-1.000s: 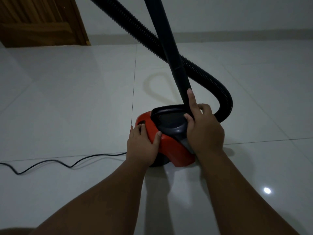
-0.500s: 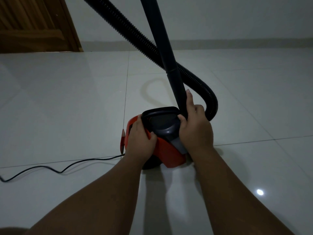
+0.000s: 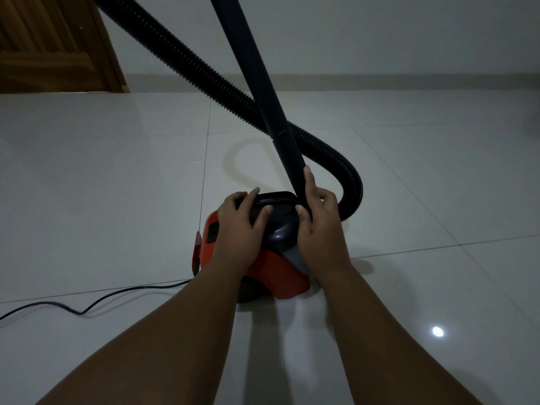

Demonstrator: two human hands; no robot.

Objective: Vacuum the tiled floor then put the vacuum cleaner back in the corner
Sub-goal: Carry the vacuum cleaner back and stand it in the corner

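Vacuum cleaner (image 3: 271, 266), a small red canister with a dark grey top, stands on the pale tiled floor (image 3: 102, 200) at the centre of the view, directly in front of the person and partly covered by both hands. Left hand (image 3: 238, 229) lies over the red left flank and the upper housing, its fingers (image 3: 248, 197) spread and curled onto the edge of the black carry handle (image 3: 276, 197); the grip is loose, fingers apart, resting rather than clamped. Right hand (image 3: 317, 226) presses against the right side of the dark top, with the forefinger extended upward along the rigid black tube (image 3: 263, 89) and the thumb on the housing (whether the remaining fingers wrap fully round the tube base cannot be told). The tube rises from the canister, leaning to the upper left and leaving the frame at the top. A ribbed black hose (image 3: 349, 176) loops out to the right of the canister, curves back behind the tube and climbs to the upper left corner. A thin black power cord (image 3: 87, 308) trails from the canister's left rear across the tiles to the left edge. A wooden door (image 3: 49, 48) stands at upper left; a light grey wall (image 3: 409, 33) with a baseboard strip runs across the background.
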